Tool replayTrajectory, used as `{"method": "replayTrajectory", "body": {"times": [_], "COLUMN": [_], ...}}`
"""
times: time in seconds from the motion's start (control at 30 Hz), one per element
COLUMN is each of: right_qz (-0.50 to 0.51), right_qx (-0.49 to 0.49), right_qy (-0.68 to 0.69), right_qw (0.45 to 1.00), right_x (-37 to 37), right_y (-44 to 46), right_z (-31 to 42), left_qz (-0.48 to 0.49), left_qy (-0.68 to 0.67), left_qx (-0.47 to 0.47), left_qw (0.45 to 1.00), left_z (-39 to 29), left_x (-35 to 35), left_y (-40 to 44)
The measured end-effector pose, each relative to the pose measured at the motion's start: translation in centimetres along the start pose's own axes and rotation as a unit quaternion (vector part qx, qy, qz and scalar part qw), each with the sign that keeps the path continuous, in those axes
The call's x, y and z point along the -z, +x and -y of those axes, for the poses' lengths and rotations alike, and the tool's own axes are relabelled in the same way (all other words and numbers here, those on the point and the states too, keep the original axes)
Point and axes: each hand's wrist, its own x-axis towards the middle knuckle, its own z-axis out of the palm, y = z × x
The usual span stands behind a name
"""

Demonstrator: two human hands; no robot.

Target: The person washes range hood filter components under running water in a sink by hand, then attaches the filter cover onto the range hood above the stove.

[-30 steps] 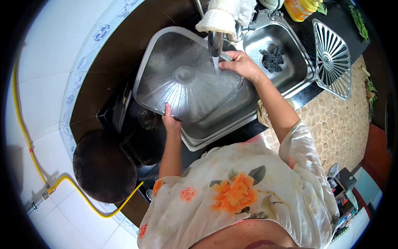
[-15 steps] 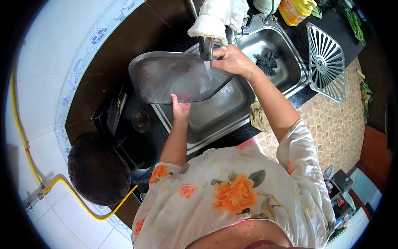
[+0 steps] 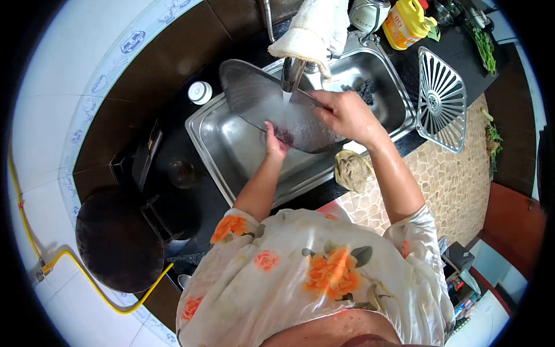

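Note:
A see-through, dark-rimmed tray or panel (image 3: pixel 248 95) is tilted over the left basin of the steel sink (image 3: pixel 225 136). Water from the tap (image 3: pixel 293 74) runs onto its wet surface. My left hand (image 3: pixel 277 144) grips the near edge, thumb on top, its fingers showing blurrily through the clear material. At the right end, my right hand (image 3: pixel 348 118) is closed around the rim, some fingers hidden. A white towel (image 3: pixel 306 34) drapes over the tap.
Black mesh scrubber (image 3: pixel 365 91) lies in the right basin. A crumpled cloth (image 3: pixel 352 171) sits on the front edge. To the right stand a slotted metal rack (image 3: pixel 442 101) and a yellow jug (image 3: pixel 407 24). A white-lidded jar (image 3: pixel 200 92) is behind the sink's left corner.
The tray has shifted right and tilted more, with its right end lower. Both hands moved right and down with it. The jar behind the sink has come into view.

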Motion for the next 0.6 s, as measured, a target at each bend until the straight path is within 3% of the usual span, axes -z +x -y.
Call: {"method": "replayTrajectory", "body": {"times": [0.1,0.17,0.3,0.37,0.4,0.5,0.6], "right_qz": [-0.055,-0.083,-0.083,-0.094,-0.116,-0.134,-0.071], "right_qx": [-0.005,-0.128,-0.175,-0.154,-0.152,-0.158,-0.311], "right_qy": [0.010,0.034,0.048,0.063,0.068,0.100,0.298], "right_qw": [0.998,0.988,0.980,0.982,0.979,0.973,0.900], "right_x": [-0.7,-0.3,-0.4,-0.8,-1.5,-3.5,-4.4], "right_y": [-1.8,-2.8,-3.4,-3.8,-4.2,-5.1,-5.7], "right_z": [-1.3,-1.3,-1.8,-1.6,-2.1,-5.0,-6.8], "left_qz": [-0.002,-0.058,-0.064,-0.113,-0.059,0.007,0.046], "left_qy": [-0.005,0.082,0.145,0.253,0.210,0.249,0.286], "left_qx": [0.036,0.042,0.049,0.030,0.048,0.105,0.075], "left_qw": [0.999,0.994,0.986,0.960,0.975,0.963,0.954], "left_z": [1.8,2.5,1.6,-0.6,-1.8,-5.9,-10.1], "left_x": [-0.5,0.4,3.0,2.4,2.7,5.4,4.4], "left_y": [-0.2,0.4,0.1,-3.6,-4.9,-7.9,-12.8]}}
